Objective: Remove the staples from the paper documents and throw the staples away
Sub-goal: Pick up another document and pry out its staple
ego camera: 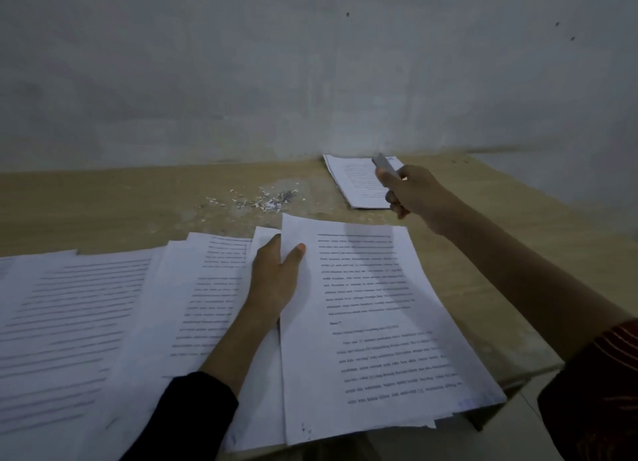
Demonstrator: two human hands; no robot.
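- Loose sheets (69, 305) fan across the table (138, 191), far left.
- Left hand (272, 281) pinches the document (373, 322) at its upper-left edge. Paper looks light, floppy, tear-prone; best held near the corner.
- Staples (276, 203) heaped behind among paper scraps; tiny, likely sharp.
- Right hand (411, 191) clasps grey tool (383, 165) over far stack (355, 184).

A light wooden table (138, 198) is bearing overlapping white printed paper sheets (69, 305) nearest, a scattered heap of grey staples and scraps (272, 201) centrally, and a smaller white document stack (357, 184) farthest.
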